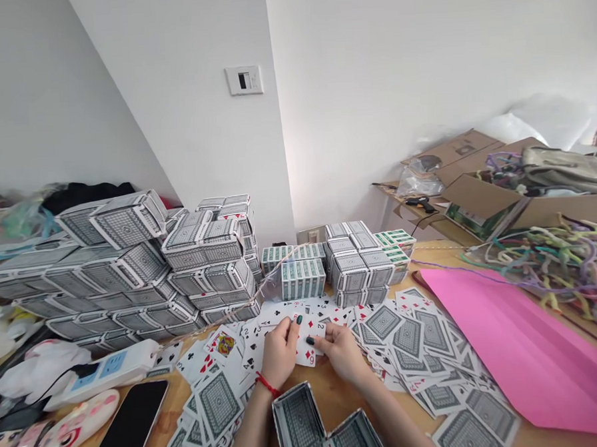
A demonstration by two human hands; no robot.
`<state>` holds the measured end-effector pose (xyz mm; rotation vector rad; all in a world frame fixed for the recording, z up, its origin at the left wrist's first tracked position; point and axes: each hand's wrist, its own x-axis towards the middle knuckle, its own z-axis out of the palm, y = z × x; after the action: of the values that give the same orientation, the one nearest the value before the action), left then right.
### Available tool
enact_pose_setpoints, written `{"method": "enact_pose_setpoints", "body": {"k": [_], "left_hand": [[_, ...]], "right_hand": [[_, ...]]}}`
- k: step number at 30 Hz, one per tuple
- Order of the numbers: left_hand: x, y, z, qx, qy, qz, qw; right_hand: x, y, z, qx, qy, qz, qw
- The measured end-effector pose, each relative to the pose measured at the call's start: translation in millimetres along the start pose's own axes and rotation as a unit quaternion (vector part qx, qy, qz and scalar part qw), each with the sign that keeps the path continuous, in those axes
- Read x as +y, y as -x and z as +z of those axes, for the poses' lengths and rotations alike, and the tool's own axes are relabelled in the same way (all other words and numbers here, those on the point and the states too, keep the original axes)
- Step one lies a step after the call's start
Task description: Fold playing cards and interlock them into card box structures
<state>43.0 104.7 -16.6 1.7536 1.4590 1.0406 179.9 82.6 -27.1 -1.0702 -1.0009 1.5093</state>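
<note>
My left hand point(280, 354), with a red string at the wrist, pinches a six of diamonds playing card point(306, 354) under its thumb. My right hand point(343, 354) has its thumb and fingers closed on a playing card point(318, 329) beside it, partly overlapping the six. Loose face-up cards point(255, 342) lie spread under and around both hands. Between my forearms, close to me, stand open boxes folded from cards point(299, 420), their backs showing inside. To the right is a heap of mostly face-down cards point(409, 334).
Stacked card-built blocks point(128, 219) rise at the left, with more blocks point(348, 261) and green card packs point(303, 278) at the back. A phone point(129, 429) and power strip point(111, 370) lie left. Pink paper point(525, 345), tangled yarn point(560, 256) and a cardboard box point(492, 203) occupy the right.
</note>
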Motion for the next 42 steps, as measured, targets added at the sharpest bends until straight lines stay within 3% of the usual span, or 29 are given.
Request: {"method": "enact_pose_setpoints", "body": {"k": [6,10,13,17,22,24,27,29,31,37,42], "left_hand": [[-2.4,0.4,0.6,0.012,-0.046,0.004,0.999],[-4.2,1.8,1.0,0.021,-0.063,0.005,0.998],[-4.9,2.7,1.7,0.030,-0.073,0.009,0.997],[-3.8,4.0,2.4,0.041,-0.085,0.016,0.995],[-0.9,5.0,1.2,0.033,-0.048,0.021,0.998],[-0.4,4.1,0.0,0.035,-0.023,0.015,0.999],[-0.7,1.3,-2.4,0.041,0.017,-0.002,0.999],[-1.2,-0.4,-4.2,0.040,0.040,-0.008,0.998],[-1.5,-0.8,-6.1,0.034,0.059,-0.006,0.998],[-0.4,3.9,-7.1,-0.024,0.107,-0.009,0.994],[-0.1,5.1,-6.8,-0.035,0.116,-0.014,0.993]], "right_hand": [[-0.1,-0.3,-5.3,0.023,0.115,-0.032,0.993],[-5.4,1.4,-7.6,-0.053,0.063,-0.029,0.996],[-7.8,2.9,-7.2,-0.069,0.046,-0.020,0.996],[-3.9,2.9,-3.2,-0.020,0.132,-0.042,0.990],[0.5,4.0,4.2,0.093,0.265,-0.086,0.956],[-2.0,5.1,3.7,0.077,0.234,-0.090,0.965],[-7.5,6.5,-1.4,-0.044,0.049,-0.029,0.997],[-9.4,7.0,-5.9,-0.105,-0.083,0.023,0.991],[-9.3,7.3,-9.9,-0.128,-0.156,0.054,0.978],[-9.5,9.0,-12.1,-0.167,-0.166,0.085,0.968],[-9.0,9.4,-6.6,-0.144,-0.151,0.076,0.975]]}}
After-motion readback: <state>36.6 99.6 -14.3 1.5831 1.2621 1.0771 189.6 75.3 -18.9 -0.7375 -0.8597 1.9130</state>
